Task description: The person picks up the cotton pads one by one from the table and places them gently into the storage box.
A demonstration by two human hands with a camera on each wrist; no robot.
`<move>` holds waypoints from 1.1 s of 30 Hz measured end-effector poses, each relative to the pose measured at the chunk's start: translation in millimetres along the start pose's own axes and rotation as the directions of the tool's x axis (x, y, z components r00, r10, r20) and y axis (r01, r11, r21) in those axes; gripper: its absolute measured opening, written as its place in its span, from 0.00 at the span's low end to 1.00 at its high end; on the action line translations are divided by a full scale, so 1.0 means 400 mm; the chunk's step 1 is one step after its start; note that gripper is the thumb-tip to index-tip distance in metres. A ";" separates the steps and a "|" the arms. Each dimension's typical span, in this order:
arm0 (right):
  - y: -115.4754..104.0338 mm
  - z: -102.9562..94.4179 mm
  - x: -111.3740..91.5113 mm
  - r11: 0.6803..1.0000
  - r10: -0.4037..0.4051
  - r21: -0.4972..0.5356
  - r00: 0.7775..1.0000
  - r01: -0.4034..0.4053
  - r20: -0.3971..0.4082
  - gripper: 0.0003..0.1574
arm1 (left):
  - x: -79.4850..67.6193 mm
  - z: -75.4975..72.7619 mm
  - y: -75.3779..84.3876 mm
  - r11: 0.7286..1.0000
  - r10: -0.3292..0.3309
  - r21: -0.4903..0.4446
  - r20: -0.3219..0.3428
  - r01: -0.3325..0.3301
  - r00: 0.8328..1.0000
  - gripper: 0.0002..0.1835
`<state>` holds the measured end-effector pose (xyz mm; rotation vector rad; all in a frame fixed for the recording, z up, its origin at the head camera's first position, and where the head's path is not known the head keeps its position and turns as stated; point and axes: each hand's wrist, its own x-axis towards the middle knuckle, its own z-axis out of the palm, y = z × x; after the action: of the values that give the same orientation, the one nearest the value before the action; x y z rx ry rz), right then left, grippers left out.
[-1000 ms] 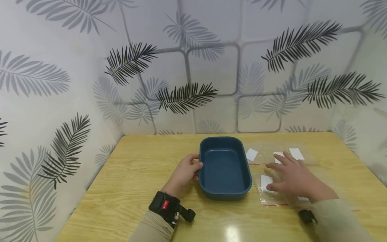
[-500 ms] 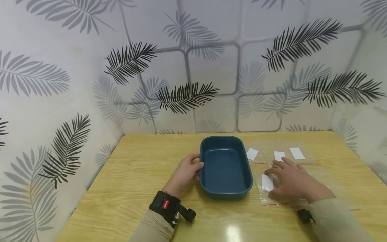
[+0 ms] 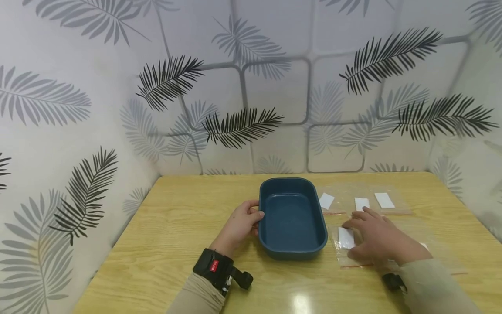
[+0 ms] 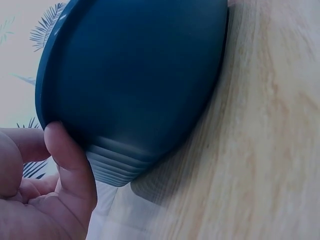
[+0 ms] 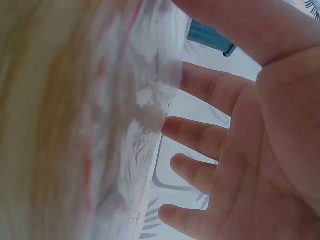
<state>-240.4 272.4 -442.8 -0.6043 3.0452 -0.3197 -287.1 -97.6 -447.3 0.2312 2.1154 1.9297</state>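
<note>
a dark blue rectangular plastic-looking bin [image 3: 293,254], long axis pointing away; the left hand [image 3: 242,221] grips its left rim. right of the bin, the nearer right hand [image 3: 377,237], loosely spread, covers part of a clear red-edged plastic bag [image 3: 347,259], its white label [image 3: 346,238] binward.

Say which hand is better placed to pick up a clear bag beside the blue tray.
Likely the right hand: it is over the clear bags and open, while the left hand grips the blue tray on the side away from them.
</note>
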 end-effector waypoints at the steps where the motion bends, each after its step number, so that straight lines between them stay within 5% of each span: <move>1: 0.000 0.000 0.000 1.000 -0.006 0.001 1.000 0.006 -0.006 0.41 | 0.001 0.000 0.001 1.000 -0.001 0.004 0.000 0.001 1.000 0.24; 33: -0.052 -0.005 0.004 0.992 -0.059 -0.115 0.996 0.051 -0.072 0.29 | 0.003 0.001 -0.012 1.000 0.012 -0.001 0.003 -0.012 1.000 0.25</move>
<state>-234.2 253.3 -436.4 -0.6991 3.1402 -0.1748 -288.0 -97.3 -452.4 0.2467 2.1162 1.9350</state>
